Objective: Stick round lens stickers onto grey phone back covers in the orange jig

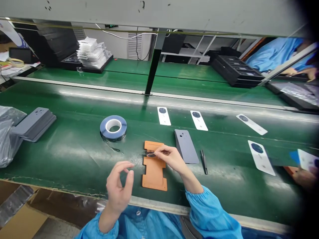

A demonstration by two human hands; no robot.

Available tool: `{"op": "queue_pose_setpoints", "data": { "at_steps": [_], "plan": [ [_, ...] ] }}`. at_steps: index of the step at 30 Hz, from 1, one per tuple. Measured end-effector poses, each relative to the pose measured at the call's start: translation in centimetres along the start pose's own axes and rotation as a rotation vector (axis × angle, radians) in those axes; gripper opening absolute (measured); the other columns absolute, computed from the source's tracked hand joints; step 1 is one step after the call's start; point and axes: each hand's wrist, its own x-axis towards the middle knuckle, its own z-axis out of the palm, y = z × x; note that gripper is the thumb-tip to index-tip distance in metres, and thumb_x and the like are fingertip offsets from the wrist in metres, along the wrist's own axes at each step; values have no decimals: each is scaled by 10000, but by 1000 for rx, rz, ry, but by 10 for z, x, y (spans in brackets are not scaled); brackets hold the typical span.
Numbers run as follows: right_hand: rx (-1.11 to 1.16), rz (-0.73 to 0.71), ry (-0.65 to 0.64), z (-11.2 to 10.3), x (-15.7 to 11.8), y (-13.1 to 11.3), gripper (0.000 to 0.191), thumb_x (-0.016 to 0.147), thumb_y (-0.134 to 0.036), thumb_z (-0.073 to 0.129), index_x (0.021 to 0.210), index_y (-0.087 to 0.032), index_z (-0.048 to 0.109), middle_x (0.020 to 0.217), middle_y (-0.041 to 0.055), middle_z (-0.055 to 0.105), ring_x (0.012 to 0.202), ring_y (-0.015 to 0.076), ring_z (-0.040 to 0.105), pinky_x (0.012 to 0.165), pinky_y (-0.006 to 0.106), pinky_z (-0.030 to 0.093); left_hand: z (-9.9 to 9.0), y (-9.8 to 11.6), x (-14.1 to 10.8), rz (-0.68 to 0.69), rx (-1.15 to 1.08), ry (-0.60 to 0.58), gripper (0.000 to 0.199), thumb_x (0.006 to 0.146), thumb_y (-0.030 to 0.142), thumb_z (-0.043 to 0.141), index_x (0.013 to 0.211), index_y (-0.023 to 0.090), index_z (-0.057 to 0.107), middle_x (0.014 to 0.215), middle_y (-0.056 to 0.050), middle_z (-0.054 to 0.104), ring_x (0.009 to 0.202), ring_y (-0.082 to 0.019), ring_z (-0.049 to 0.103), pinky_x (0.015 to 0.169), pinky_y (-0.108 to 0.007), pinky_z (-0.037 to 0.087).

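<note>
The surface (82, 156) is ending in a pale front edge just on the near side of both hands, above the blue sleeves. The left hand (119, 187) is hovering near that edge, its fingers curving open, thumb and forefinger standing apart. The right hand (173, 160) is pinching one small, thin piece (150, 153) in closed fingers, over the upper part of one orange plate (153, 172); the plate is lying lengthwise, its notched sides facing left and right. Just right of the right fingers, a small stack of grey panels (186, 147) is lying close beside the wrist, and one pair of tweezers (204, 162) is resting beyond it. Left of these fingers, one blue tape roll (113, 128) is sitting flat, and a wide stretch of green is running from it to a larger grey stack (37, 122) and plastic bags (8, 136) at far left. Farther ahead and to the right, four white cards (163, 116) are lying apart, while another person's hand (305, 177) is holding a fifth at the right edge. Beyond the fingers, one black post (153, 71) is rising in the way, with white packets (92, 53) piling up behind left and black trays (236, 69) stacking behind right.
</note>
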Motion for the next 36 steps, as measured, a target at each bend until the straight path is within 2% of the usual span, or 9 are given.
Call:
{"op": "queue_pose_setpoints", "data": {
  "at_steps": [2,5,7,11,18,25,32,36],
  "plan": [
    [-38,2,-4,-7,1,10,270,810,-455,769,822,-186,747,880,71,727,785,204,666,741,332,516,20,0,2,-160,-29,-122,139,942,217,592,1048,199,680,1008,-74,699,907,-183,661,794,-296,522],
    [-134,-55,44,-14,6,22,235,791,-423,777,827,-193,747,884,57,701,727,177,615,678,318,497,49,-15,14,-386,-37,-161,152,915,270,614,1025,178,665,926,-68,692,835,-169,650,707,-263,505],
    [-189,-106,54,-17,9,29,200,796,-391,765,850,-199,750,893,46,685,686,155,574,655,312,482,63,-31,24,-455,-29,-162,158,878,277,641,995,171,647,860,-47,665,791,-157,633,683,-251,489],
    [-239,-141,33,-22,15,34,147,811,-339,732,856,-200,742,880,34,662,648,136,541,634,306,473,80,-59,44,-475,29,-194,160,806,254,688,927,171,623,764,1,608,680,-118,572,667,-236,467],
    [-212,-127,5,-28,17,34,134,804,-323,728,848,-196,723,861,31,653,685,148,585,635,299,497,90,-73,60,-496,64,-271,165,746,249,732,835,171,617,728,14,590,616,-97,525,619,-217,442],
    [-234,-125,-8,-31,18,30,115,829,-317,715,823,-203,719,849,24,660,679,140,582,650,294,493,88,-68,61,-500,84,-342,182,778,272,732,890,170,632,734,12,592,611,-100,527,611,-217,436],
    [-256,-108,14,-30,18,32,102,818,-296,706,793,-199,696,831,18,648,627,126,537,604,287,457,93,-65,60,-494,157,-337,150,778,241,694,889,174,619,724,28,564,582,-88,483,578,-206,408],
    [-281,-91,56,-31,18,34,155,804,-346,735,764,-206,684,780,4,627,641,137,528,608,291,442,95,-64,60,-497,168,-338,147,758,210,685,880,186,607,701,39,569,574,-92,502,576,-208,404]
  ]
}}
